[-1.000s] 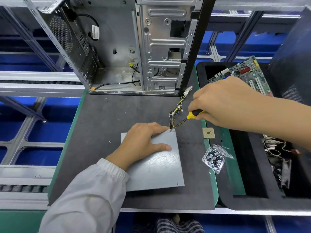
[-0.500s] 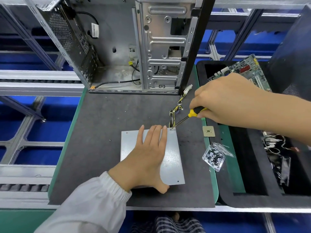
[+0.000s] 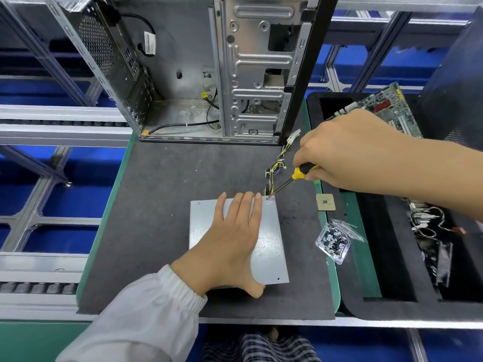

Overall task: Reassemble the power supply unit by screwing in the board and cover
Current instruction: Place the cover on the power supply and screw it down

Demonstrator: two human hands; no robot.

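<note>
Item: flat grey sheet-metal cover of the power supply unit, lying face-up at the middle of the dark grey work mat. A bundle of black and yellow wires with white plugs leaves its far right corner.

Left hand: laid flat on the cover, fingers straight and close together, tips at the far edge, thumb hooked over the near edge. It presses the unit down.

Right hand: fingers curled round the handle of a yellow-and-black screwdriver; the shaft slants down and left, with its tip in the screw at the far right corner of the cover.

Step in hand, by judgement: driving the cover screws, far right corner. A screw head shows at the far left corner; the near right hole appears empty; the near left corner is hidden by the hand.

Next move calls for: turning until seated without slipping off the head, then fetching a screw for the near right hole.

Also present: clear plastic bag of small dark screws, right of the cover; square gold-green processor chip; open grey metal computer case, far; green circuit board in a black tray, right.
</note>
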